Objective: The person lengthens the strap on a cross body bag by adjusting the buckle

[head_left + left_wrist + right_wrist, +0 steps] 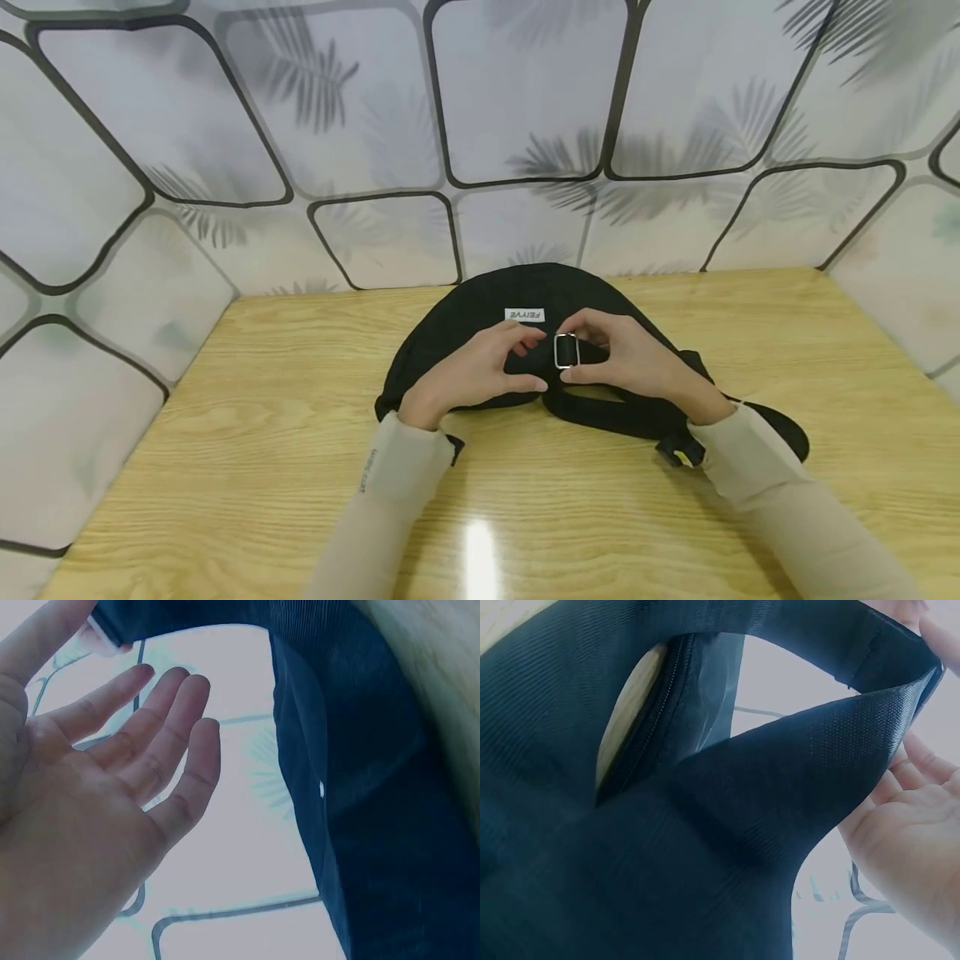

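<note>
A black half-moon waist bag (pixel 442 333) with a small white label (pixel 524 315) lies on the table. My right hand (pixel 633 357) pinches a silver rectangular strap slider (pixel 556 353) between thumb and fingers, above the bag's front. Black webbing strap (pixel 600 410) runs from it; in the right wrist view the strap (pixel 735 802) loops up to that hand (pixel 911 840). Just left of the slider, my left hand (pixel 483 367) has its thumb and fingers apart, holding nothing. The left wrist view shows this hand (pixel 112 765) with fingers loosely bent, beside hanging black strap (pixel 382 787).
A black plastic clip (pixel 681 452) with a yellow mark lies below the right wrist. Another black clip end (pixel 456 448) shows beside the left cuff. Patterned fabric walls (pixel 525 100) enclose the back and sides of the wooden table (pixel 285 400).
</note>
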Tool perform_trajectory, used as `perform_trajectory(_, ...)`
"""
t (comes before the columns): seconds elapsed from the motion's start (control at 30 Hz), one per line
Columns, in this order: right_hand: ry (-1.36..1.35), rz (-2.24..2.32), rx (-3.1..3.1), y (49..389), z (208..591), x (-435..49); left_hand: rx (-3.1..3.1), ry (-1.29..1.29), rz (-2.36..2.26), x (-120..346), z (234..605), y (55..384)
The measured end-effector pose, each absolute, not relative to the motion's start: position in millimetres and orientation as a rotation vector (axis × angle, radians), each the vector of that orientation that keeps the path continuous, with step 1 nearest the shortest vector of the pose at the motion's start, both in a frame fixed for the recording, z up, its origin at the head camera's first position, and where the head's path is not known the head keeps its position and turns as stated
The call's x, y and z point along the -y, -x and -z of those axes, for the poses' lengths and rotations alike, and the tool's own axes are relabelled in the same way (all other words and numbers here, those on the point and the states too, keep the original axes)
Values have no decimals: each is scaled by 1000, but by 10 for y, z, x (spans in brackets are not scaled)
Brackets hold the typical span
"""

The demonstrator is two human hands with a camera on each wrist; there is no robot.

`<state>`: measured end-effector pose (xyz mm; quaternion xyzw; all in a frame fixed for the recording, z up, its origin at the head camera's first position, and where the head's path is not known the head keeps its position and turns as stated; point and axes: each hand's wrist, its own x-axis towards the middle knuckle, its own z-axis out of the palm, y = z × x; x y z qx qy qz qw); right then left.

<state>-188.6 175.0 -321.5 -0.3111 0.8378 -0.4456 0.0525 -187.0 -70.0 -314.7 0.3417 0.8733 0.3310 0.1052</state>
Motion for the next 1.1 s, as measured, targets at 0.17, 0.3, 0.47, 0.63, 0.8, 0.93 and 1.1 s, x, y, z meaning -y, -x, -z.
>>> perform_trajectory(0.17, 969, 1351, -2542, 1880, 3201, -1744, -2572, -1018, -958, 584, 3181, 1895)
perform_trajectory(0.3, 978, 1351, -2540, 1882, 3210, -1737, -2583, -1048, -980, 526, 3210, 1909)
perform_trajectory(0.47, 964, 1371, -2526, 1880, 3217, -1736, -2601, -1077, -1034, 491, 3253, 1925)
perform_trajectory(0.63, 963, 1392, -2461, 1885, 3213, -1780, -2570, -1071, -1107, 496, 3275, 1922)
perform_trajectory(0.8, 982, 1373, -2357, 1932, 3195, -1878, -2549, -1079, -1133, 516, 3258, 1903)
perform_trajectory(0.93, 946, 1334, -2323, 1957, 3166, -1974, -2551, -1067, -1130, 537, 3254, 1899)
perform_trajectory(1.1, 871, 1302, -2309, 1974, 3149, -2045, -2559, -1080, -1155, 578, 3265, 1905)
